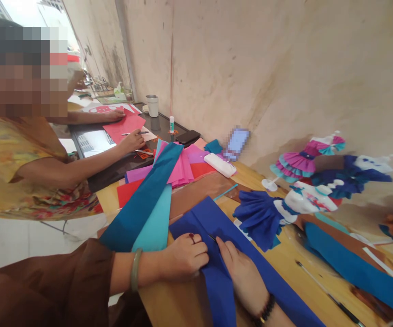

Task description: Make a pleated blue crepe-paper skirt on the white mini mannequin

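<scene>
A long sheet of royal blue paper [217, 222] lies across the wooden table [285, 268]. My left hand [184, 256], with a green bangle at the wrist, is curled shut and pinches a fold of that paper. My right hand [239, 268], with a dark bead bracelet, presses on the blue paper just right of the fold, its fingers held together and pointing at the left hand. The two hands almost touch at the crease.
Teal paper strips [149, 204], pink, purple and red sheets [183, 168], a white case [220, 164] and a glue stick [171, 124] lie beyond. Paper-dressed dolls [305, 181] lie at right. A person at left holds a pen over red paper [123, 127]. A metal cup [152, 105] stands by the wall.
</scene>
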`<state>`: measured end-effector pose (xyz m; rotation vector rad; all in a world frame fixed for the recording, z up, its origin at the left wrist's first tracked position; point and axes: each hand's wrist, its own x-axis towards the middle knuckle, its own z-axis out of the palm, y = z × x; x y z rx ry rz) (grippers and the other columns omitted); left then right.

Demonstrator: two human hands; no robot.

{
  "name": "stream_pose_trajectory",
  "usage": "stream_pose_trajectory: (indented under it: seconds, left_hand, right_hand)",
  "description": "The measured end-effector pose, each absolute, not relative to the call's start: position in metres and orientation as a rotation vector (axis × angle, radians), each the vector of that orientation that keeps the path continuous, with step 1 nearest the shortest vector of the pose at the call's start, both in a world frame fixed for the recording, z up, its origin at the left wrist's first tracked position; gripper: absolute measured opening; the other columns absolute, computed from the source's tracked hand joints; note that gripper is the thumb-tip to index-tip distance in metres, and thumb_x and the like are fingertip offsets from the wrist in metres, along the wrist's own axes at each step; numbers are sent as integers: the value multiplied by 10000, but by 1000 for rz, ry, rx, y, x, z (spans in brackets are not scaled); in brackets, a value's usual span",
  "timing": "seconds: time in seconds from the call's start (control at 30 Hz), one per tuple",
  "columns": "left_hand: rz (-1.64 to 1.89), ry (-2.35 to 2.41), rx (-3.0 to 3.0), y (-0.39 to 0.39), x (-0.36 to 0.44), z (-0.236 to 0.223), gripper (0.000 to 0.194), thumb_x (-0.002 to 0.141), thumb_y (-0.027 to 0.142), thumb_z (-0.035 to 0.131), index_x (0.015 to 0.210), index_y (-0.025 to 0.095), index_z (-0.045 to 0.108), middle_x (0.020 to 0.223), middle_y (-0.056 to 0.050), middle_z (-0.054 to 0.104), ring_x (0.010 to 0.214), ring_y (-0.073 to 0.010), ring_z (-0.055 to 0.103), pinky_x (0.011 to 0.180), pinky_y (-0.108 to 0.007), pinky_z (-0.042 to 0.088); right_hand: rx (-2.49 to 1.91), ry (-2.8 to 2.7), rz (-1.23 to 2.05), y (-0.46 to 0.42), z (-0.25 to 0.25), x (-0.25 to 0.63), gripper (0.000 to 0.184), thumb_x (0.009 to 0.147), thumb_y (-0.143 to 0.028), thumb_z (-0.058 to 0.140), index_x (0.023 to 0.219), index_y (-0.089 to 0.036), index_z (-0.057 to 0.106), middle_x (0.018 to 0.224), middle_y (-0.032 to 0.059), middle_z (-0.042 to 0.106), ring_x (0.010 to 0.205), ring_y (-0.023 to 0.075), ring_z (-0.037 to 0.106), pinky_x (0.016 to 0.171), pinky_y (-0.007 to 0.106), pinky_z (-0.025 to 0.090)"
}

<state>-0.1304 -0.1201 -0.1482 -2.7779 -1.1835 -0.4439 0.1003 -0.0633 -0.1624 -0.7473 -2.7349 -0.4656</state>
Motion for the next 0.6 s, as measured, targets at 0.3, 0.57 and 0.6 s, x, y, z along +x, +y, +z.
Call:
stream_pose_trajectory:
  seconds: [0.3, 0.57, 0.6]
  left_hand:
    - [-489, -1159, -2734, -121, -130, -144, 40, 829, 199, 602, 822, 180, 567, 820, -45, 592, 724, -187, 503, 655, -352, 376]
    - [-563, -1141, -2716, -121, -130, -144, 67, 809, 188, 606, 797, 186, 540, 798, -30, 581, 717, -184, 483, 648, -356, 372]
    - [-568, -1137, -2716, -121, -130, -144, 75, 805, 185, 611, 794, 185, 536, 797, -29, 579, 722, -184, 486, 653, -356, 373]
  right_hand:
    - [-738, -2725, -455, -61, -163, 97, 598, 800, 98, 394, 1330, -125, 555, 936, 71, 674, 595, 126, 653, 563, 208, 542]
    - [-726, -2707, -554, -59, -161, 88, 622, 763, 120, 363, 1317, -103, 535, 913, 75, 673, 559, 130, 623, 533, 223, 530]
    - [-725, -2702, -558, -59, -161, 88, 616, 768, 118, 366, 1316, -103, 538, 913, 75, 669, 553, 129, 617, 529, 225, 526]
